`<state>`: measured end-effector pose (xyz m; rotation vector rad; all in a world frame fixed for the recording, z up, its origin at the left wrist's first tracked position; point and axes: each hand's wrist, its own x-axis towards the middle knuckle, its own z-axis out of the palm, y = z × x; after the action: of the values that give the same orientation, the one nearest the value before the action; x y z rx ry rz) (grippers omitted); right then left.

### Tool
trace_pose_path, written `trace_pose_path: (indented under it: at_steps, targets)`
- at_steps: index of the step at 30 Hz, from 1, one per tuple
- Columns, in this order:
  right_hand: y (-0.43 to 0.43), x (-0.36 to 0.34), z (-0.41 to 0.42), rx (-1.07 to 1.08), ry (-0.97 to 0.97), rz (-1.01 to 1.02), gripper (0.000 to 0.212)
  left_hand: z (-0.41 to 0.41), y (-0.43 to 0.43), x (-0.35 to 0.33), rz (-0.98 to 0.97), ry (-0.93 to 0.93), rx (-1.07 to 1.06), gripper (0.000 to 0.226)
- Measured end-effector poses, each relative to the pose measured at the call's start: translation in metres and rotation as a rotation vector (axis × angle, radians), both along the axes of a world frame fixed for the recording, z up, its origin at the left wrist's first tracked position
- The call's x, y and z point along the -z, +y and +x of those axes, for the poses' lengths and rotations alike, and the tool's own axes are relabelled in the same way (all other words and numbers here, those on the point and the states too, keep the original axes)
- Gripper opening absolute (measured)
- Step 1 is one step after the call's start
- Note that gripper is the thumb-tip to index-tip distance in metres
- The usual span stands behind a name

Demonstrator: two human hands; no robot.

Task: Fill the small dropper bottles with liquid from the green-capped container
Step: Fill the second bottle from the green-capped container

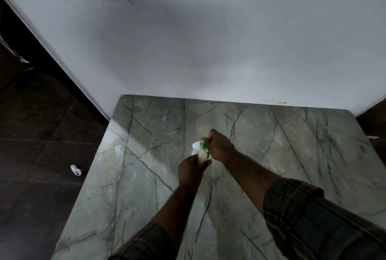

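A bottle of pale yellowish liquid (202, 156) stands near the middle of the grey marble table (271, 155). My left hand (191, 168) grips its lower body. My right hand (219, 146) pinches its green cap (203, 140) from the right side. Just behind the bottle a small white object (196, 146) shows, partly hidden; what it is I cannot tell. No dropper bottle is plainly visible on the table.
A white wall (188, 40) rises right behind the table's far edge. A small clear item (118, 149) lies near the table's left edge. On the dark floor to the left lies a small white object (75, 170).
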<state>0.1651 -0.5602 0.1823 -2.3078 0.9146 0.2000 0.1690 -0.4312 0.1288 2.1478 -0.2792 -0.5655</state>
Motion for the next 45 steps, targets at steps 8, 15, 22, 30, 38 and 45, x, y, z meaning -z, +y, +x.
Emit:
trace_pose_path:
  at_steps: [8, 15, 22, 30, 38, 45]
  targets:
    - [-0.002, -0.003, 0.002, -0.008, -0.002, -0.006, 0.026, 0.004, -0.002, -0.003, -0.008, 0.000, -0.016, 0.039]
    - [-0.005, -0.011, 0.007, -0.028, 0.030, -0.016, 0.034, 0.005, -0.004, -0.002, -0.001, -0.036, -0.003, 0.037]
    - [-0.003, -0.008, 0.005, -0.048, 0.063, -0.039, 0.031, 0.003, -0.004, 0.005, -0.012, -0.023, -0.039, 0.038]
    - [-0.002, -0.004, 0.002, -0.042, 0.058, -0.015, 0.029, 0.000, -0.004, 0.004, -0.035, 0.007, -0.037, 0.036]
    - [-0.002, -0.009, 0.005, -0.013, 0.051, -0.016, 0.035, 0.003, -0.006, 0.002, -0.036, 0.014, -0.058, 0.036]
    - [-0.001, -0.011, 0.003, -0.006, 0.104, -0.024, 0.045, 0.002, -0.005, 0.002, -0.038, 0.000, -0.047, 0.039]
